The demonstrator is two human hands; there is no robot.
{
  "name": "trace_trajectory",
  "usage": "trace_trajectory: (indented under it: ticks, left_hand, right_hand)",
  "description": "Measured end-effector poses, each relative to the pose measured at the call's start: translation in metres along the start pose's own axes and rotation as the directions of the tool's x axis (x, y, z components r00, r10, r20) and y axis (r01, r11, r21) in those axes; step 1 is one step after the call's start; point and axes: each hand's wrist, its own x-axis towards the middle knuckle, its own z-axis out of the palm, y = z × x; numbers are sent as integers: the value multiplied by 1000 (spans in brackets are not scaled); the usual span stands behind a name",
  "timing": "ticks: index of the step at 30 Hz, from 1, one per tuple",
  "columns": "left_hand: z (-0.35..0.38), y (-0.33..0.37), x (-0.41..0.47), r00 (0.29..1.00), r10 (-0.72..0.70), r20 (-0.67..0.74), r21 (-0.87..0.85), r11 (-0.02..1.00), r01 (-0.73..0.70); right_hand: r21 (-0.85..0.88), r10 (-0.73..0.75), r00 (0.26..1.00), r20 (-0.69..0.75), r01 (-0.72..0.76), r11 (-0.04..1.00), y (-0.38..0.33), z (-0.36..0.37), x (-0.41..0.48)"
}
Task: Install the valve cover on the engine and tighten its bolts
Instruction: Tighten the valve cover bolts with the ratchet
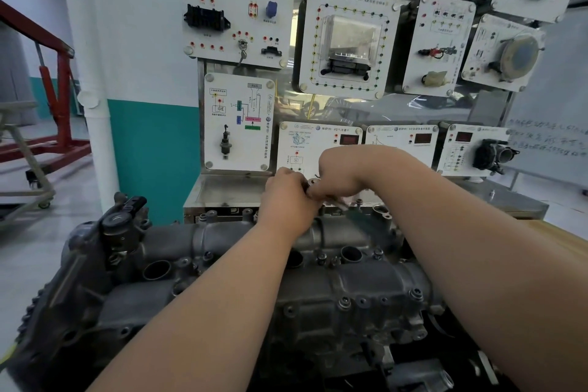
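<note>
Head view, items taken left to right, each placed against the valve cover.

Far left of the valve cover and well behind it, a red engine hoist (pixel 60 83) stands on the floor. A white pipe (pixel 98 143) runs down the wall, nearer the cover but still behind it.

The engine (pixel 63 312) fills the lower frame. The valve cover (pixel 366 283) is seated on top of it, grey cast metal running left to right. Open plug wells (pixel 156 269) sit along its middle, and bolts (pixel 345 302) stand in bosses on its near edge.

Above the cover's far edge, at about mid-length, the left hand (pixel 286 197) has its fingers curled around the silver round head of a wrench (pixel 313 184). The right hand (pixel 340 175) is touching the left, just to its right, with fingers curled down onto the same tool. The wrench handle slants down and right from the hands toward the cover's far side and is blurred. What the tool head bears on is hidden by the hands.

Directly behind the cover stands a training board (pixel 350 41) carrying white panels with mounted components. To the right of the cover, behind it, is a whiteboard (pixel 547 137) with handwriting. A wooden surface (pixel 560 240) shows beyond the right forearm.
</note>
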Motion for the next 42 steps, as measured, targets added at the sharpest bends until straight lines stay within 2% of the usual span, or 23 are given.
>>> trace_trajectory:
  ticks: [2,4,6,11,13,16,20,25,30,34,36,42]
  left_hand:
    - [2,0,-1,1000,-5,1,-26,1000,5]
    - [1,0,-2,1000,1,16,-20,1000,-1]
    - [1,-2,0,1000,11,13,-16,1000,-11]
    - [-2,-4,4,999,-11,46,-9,1000,12]
    - [0,-4,3,1000,-25,19,-32,999,25]
    - [2,-1,-2,1000,-26,-13,-54,998,26]
    - [1,-2,-1,1000,-14,4,-67,998,14]
    - [0,-2,1,1000,-22,13,-24,999,22]
    - [1,1,1,999,-34,16,-11,999,34]
    - [1,0,-1,1000,-20,21,-20,1000,20]
    - [1,0,-2,1000,-9,8,-20,1000,9]
    - [3,1,-2,1000,-1,-23,48,999,2]
  right_hand:
    - [-52,-41,999,-15,40,998,5,-3,-2]
    - [-33,-56,998,-25,55,998,9,-1,-2]
    - [1,-33,999,-26,33,999,10,2,-1]
    - [127,58,996,73,-67,990,-3,8,1]
    - [83,48,997,68,-53,995,-5,5,1]
    - [-37,-5,1000,10,5,999,1,-1,-2]
    - [-2,-34,999,-42,34,999,9,1,0]
    - [99,42,999,-3,-41,994,3,6,4]
    - [-25,-38,999,-36,37,999,2,2,-2]
    - [42,-90,995,-45,92,995,13,7,-4]
    - [74,-64,995,-76,70,995,15,10,-2]
    - [27,-12,990,-143,16,1000,6,15,3]
